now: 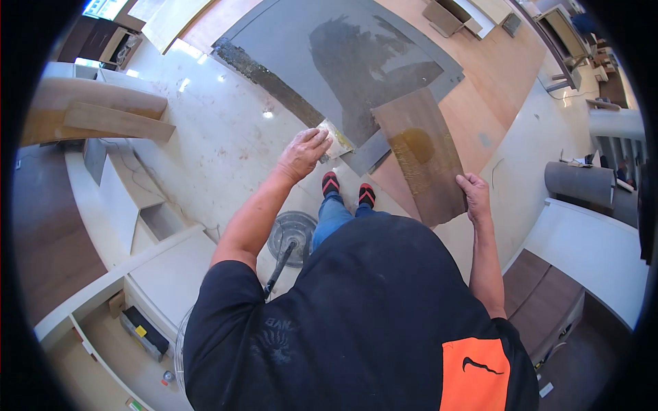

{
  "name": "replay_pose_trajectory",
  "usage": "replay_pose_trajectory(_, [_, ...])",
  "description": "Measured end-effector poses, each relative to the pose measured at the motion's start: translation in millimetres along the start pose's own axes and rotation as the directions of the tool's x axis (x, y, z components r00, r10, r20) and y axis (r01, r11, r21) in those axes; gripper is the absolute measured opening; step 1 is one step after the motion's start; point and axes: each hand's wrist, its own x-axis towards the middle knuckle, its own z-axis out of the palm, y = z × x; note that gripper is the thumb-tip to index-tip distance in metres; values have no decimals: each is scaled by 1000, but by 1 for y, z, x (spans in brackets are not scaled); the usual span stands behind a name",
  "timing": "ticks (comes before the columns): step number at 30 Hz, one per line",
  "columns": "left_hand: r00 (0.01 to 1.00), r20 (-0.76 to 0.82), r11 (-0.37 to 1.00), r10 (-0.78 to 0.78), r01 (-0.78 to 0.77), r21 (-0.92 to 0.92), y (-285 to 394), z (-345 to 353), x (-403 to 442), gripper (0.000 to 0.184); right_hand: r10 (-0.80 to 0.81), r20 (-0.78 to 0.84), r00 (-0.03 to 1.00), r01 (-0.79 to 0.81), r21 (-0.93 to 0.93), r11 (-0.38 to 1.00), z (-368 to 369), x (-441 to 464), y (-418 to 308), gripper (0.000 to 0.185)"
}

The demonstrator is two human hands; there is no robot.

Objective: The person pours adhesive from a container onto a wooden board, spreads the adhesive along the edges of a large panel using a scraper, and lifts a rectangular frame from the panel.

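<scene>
My left hand (306, 154) is closed on a small whitish flat scraper (335, 140) with yellowish smears, beside the near corner of a large dark grey sheet (288, 48). A darker, wet-looking patch covers the middle of that sheet, and a rough, crusted strip runs along its left edge. In my right hand (474, 197) I grip the right edge of a brown board (439, 175), fingers partly hidden beneath it. An amber puddle (413, 146), like glue, lies on the board. A small grey strip (369, 153) sits between board and scraper.
The sheet rests on a pinkish wooden worktop (504, 75). A fan with a round base (291, 236) stands by my left leg. Curved panels (103, 109) lie at left, a dark roll (579, 183) at right. White cabinets (171, 267) flank me.
</scene>
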Motion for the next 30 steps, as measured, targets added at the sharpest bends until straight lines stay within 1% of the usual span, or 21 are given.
replay_pose_trajectory(3, [999, -28, 1000, -18, 18, -5, 4, 7, -2, 43, -3, -24, 1000, 3, 21, 1000, 2, -4, -1, 13])
replay_pose_trajectory(7, [992, -80, 995, -94, 96, 18, 22, 14, -8, 44, -11, -30, 999, 12, 33, 999, 6, -9, -3, 13])
replay_pose_trajectory(11, [987, -80, 990, -138, 139, 6, 32, 14, -11, 45, -8, -27, 1000, 10, 43, 999, 9, -8, 3, 12])
replay_pose_trajectory(14, [988, -80, 991, -135, 133, -33, 34, 5, -3, 45, -10, -24, 1000, 12, 77, 997, 16, -10, 6, 12])
replay_pose_trajectory(17, [993, -64, 994, -104, 105, 13, 33, 6, 0, 41, -8, -28, 1000, 10, 88, 996, 18, -8, 7, 12])
replay_pose_trajectory(23, [992, -68, 993, -102, 105, 45, 36, 5, -4, 40, -19, -16, 1000, 20, 91, 996, 17, -5, 11, 13])
replay_pose_trajectory(26, [992, -56, 993, -115, 116, 14, 38, 2, 4, 41, -21, -9, 1000, 21, 98, 995, 17, -6, 9, 14])
replay_pose_trajectory(30, [989, -77, 992, -128, 130, 11, 30, 15, -6, 41, -14, -20, 1000, 16, 122, 992, 15, -7, 10, 14])
